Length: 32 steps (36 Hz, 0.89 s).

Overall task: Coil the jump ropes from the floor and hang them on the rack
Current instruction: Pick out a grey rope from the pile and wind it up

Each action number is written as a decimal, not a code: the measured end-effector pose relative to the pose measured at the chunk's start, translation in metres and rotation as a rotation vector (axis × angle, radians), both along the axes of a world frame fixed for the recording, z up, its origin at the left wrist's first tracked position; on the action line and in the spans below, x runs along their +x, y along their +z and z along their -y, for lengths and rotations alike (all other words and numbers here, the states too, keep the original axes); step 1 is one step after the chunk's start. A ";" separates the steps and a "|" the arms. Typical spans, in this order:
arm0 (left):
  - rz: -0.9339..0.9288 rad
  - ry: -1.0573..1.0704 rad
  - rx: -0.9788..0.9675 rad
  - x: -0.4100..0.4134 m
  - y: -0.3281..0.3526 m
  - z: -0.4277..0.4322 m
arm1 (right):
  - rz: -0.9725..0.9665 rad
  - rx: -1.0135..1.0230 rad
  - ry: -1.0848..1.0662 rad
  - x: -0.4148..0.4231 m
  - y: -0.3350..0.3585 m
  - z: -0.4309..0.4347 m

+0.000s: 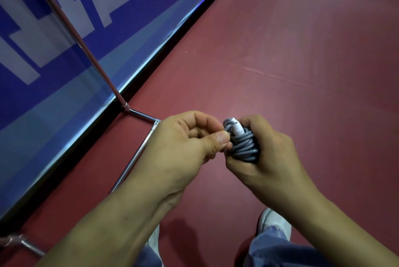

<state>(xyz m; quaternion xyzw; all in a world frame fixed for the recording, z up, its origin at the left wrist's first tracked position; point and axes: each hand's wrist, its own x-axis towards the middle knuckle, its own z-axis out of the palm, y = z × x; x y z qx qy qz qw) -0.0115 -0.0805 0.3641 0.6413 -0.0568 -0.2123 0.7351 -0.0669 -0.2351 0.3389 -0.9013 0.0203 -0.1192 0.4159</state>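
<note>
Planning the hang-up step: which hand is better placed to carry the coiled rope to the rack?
Right, probably: the right hand wraps the whole coiled rope, while the left hand only pinches one strand at its edge. The rack stands on the left, though.

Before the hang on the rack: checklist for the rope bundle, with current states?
1. Coil: grey rope wound tight round the white handle: ok.
2. Grip: right hand grips the bundle: ok.
3. End: left hand pinches the rope at the bundle's top; end tucked in: cannot tell.
4. Slack: no rope trailing to the floor: ok.
5. Target: rack's hanging point in view: not ok, only its chrome pole and base bar show.
</note>
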 end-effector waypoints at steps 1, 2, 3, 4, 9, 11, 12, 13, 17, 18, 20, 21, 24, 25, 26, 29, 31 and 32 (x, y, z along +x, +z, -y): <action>0.007 0.004 0.007 0.000 0.000 0.000 | 0.001 -0.013 0.002 0.000 0.001 0.000; 0.021 0.006 0.013 0.000 0.000 0.001 | 0.003 -0.020 0.003 0.001 0.001 0.001; 0.030 0.006 0.013 0.000 0.001 0.000 | 0.008 -0.017 0.004 0.001 0.002 0.001; 0.033 0.003 0.007 0.000 0.001 0.001 | 0.016 -0.012 0.006 0.001 0.002 0.001; 0.056 -0.032 0.001 0.001 0.000 0.000 | 0.018 -0.029 0.025 0.001 0.004 0.002; 0.057 -0.047 0.004 0.001 -0.001 -0.001 | 0.007 -0.036 0.030 0.000 0.003 0.003; 0.051 -0.059 0.009 0.001 -0.001 -0.001 | -0.001 -0.039 0.032 0.000 0.003 0.004; 0.039 -0.072 0.017 0.002 -0.002 -0.002 | -0.014 -0.038 0.034 -0.001 0.002 0.004; -0.043 -0.127 0.000 0.005 -0.004 -0.003 | -0.079 -0.009 0.050 -0.001 0.001 0.005; -0.063 -0.133 -0.013 0.005 -0.004 -0.003 | -0.090 -0.008 0.054 -0.001 0.002 0.005; -0.093 -0.134 -0.037 0.005 -0.004 -0.003 | -0.101 -0.016 0.059 -0.001 0.002 0.005; -0.104 -0.130 -0.044 0.005 -0.004 -0.002 | -0.105 -0.021 0.061 -0.001 0.002 0.006; -0.131 -0.101 -0.044 0.005 -0.005 0.000 | -0.102 -0.056 0.062 -0.002 0.002 0.006; -0.147 -0.091 -0.044 0.004 -0.005 0.000 | -0.096 -0.072 0.066 -0.002 0.002 0.005; -0.164 -0.080 -0.048 0.004 -0.005 0.001 | -0.089 -0.087 0.070 -0.002 0.002 0.005; -0.199 -0.045 -0.060 0.004 -0.005 0.004 | -0.052 -0.142 0.083 -0.002 0.005 0.003; -0.223 -0.036 -0.076 0.004 -0.004 0.005 | -0.036 -0.176 0.084 -0.002 0.006 0.003; -0.229 -0.037 -0.085 0.003 -0.004 0.005 | -0.033 -0.188 0.087 -0.002 0.007 0.003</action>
